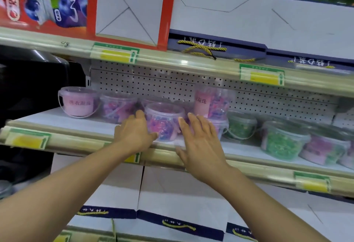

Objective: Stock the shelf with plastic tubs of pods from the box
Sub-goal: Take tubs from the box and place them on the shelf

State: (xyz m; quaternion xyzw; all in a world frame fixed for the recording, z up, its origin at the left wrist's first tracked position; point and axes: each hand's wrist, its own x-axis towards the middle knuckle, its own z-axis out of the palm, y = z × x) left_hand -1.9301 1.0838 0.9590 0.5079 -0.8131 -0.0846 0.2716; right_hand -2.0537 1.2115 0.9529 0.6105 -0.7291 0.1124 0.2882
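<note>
A clear plastic tub of pink and purple pods (164,122) stands at the front of the middle shelf (63,122). My left hand (135,131) touches its left side with fingers laid against the wall. My right hand (199,136) is at its right side, fingers straight and spread. Behind it stand more tubs: one with a pink label (78,101), another with purple pods (117,105), and one stacked tub (211,100) on a lower tub. The box is not in view.
Tubs of green pods (240,126) (281,139) and a pink and green one (323,149) fill the shelf to the right. White gift boxes sit on the shelves above (222,6) and below (180,194). A perforated back panel (172,84) closes the shelf.
</note>
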